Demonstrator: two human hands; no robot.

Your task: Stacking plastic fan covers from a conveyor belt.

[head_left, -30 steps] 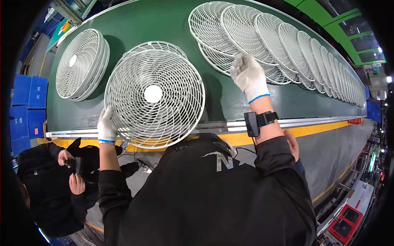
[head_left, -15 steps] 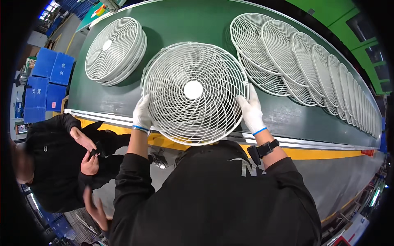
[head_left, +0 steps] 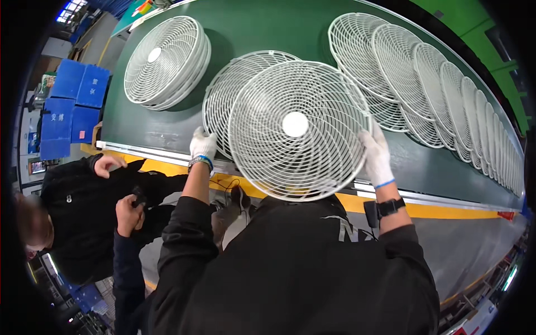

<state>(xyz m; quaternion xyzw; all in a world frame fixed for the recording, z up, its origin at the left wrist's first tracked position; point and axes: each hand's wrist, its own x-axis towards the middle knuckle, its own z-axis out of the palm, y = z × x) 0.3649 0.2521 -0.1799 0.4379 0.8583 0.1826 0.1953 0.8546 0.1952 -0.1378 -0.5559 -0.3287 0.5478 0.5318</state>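
A round white wire fan guard (head_left: 295,124) with a solid centre disc is raised before me, tilted and overlapping a second fan guard (head_left: 229,84) behind it. My right hand (head_left: 378,153), in a white glove, grips the front guard's right rim, thumb on the near side. My left hand (head_left: 202,146), also gloved, is curled at the lower left rim of the rear guard, apart from the front guard's left edge. Much of the rear guard is hidden by the front one.
A stack of fan guards (head_left: 162,61) stands at the left on the green table (head_left: 268,28). At the right, several overlapping guards (head_left: 402,72) form a long row. Blue boxes (head_left: 58,128) are at far left. Beside me, another person's hand (head_left: 129,215) holds a small black object.
The front guard has separated from the one beneath and shifted right with my right hand. My left hand stays near the rear guard's rim. Hands of people at left have moved.
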